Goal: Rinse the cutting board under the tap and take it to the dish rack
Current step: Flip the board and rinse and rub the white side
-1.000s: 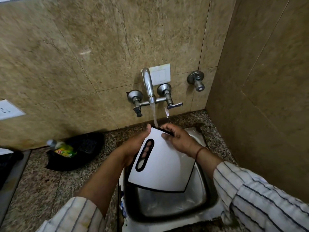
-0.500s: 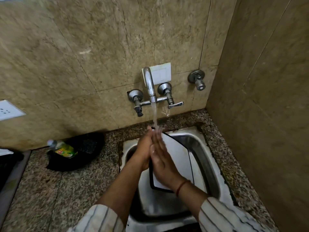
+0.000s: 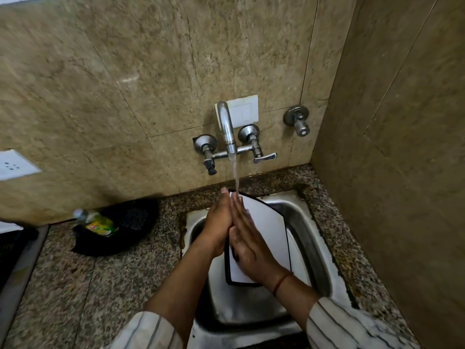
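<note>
White board (image 3: 266, 230) stands on edge over the sink (image 3: 309, 238), under the running tap (image 3: 227, 127). Left hand (image 3: 217, 227) and right hand (image 3: 251, 245) press flat against its two faces, holding it. Rinsing is underway; the rack trip remains, no rack in sight.

Beige marble-tiled walls (image 3: 156, 79) meet in a corner above a speckled granite counter (image 3: 83, 285)

A green-labelled bottle (image 3: 97, 224) lies in a black bowl (image 3: 125, 230) on the speckled granite counter (image 3: 75, 293).
</note>
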